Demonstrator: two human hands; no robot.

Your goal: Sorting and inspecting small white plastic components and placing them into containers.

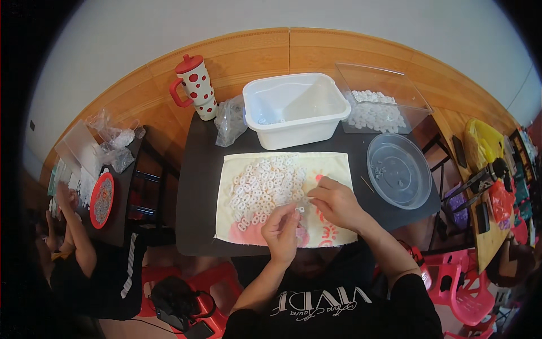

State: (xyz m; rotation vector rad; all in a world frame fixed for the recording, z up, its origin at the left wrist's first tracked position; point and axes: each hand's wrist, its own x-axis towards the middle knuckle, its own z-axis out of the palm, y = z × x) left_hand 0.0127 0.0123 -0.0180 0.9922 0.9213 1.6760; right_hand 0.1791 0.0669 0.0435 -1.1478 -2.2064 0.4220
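"where's the white ring (pixel 301 209)?"
"pinched in the left hand's (pixel 282 231) fingers, over the towel (pixel 333 164)."
"the right hand (pixel 335 201)?"
"just beside; can't tell if its fingers grasp anything."
"around them?"
"a pile (pixel 268 186) on the towel, a tub (pixel 299 134) behind, all on the counter (pixel 197 198)."
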